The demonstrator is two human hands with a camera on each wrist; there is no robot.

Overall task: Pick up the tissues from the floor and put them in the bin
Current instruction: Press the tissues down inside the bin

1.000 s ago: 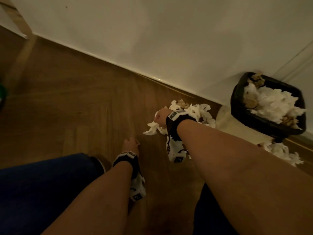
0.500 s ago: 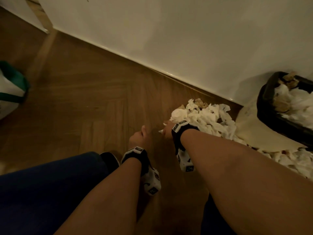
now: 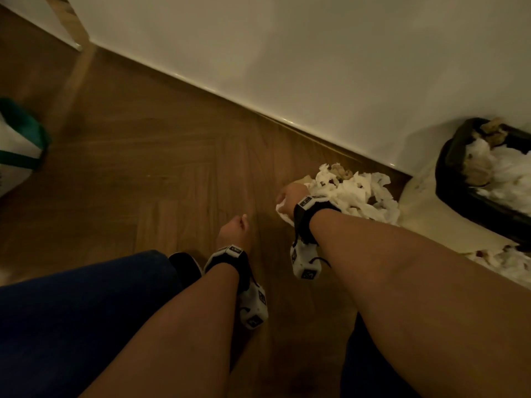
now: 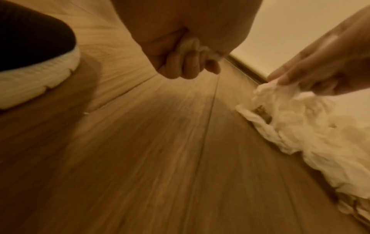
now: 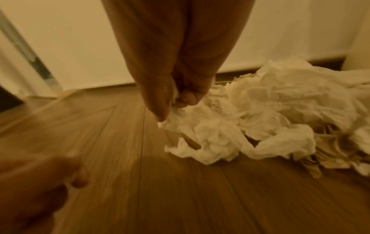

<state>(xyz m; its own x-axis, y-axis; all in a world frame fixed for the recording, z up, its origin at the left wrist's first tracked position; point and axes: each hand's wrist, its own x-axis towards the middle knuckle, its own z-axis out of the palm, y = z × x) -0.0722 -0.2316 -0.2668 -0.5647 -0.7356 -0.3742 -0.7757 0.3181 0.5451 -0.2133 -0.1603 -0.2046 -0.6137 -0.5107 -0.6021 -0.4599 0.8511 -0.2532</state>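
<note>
Since a moment ago the right hand [image 3: 290, 196] has drawn the edge of the crumpled white tissue heap [image 3: 356, 196] leftward, pinching it between thumb and fingers. Beside it, the left hand [image 3: 234, 231] is curled round a small white tissue scrap [image 4: 192, 45] over the wooden floor [image 3: 161, 156]. Well to the right, the tilted black bin [image 3: 465, 196] holds more tissues.

The brown wood floor [image 3: 161, 156] holds a big pile of white tissues [image 3: 356, 193] by the wall, more tissues near the black bin [image 3: 448, 168], a bag [image 3: 17, 150] and a shoe [image 4: 34, 63]
</note>
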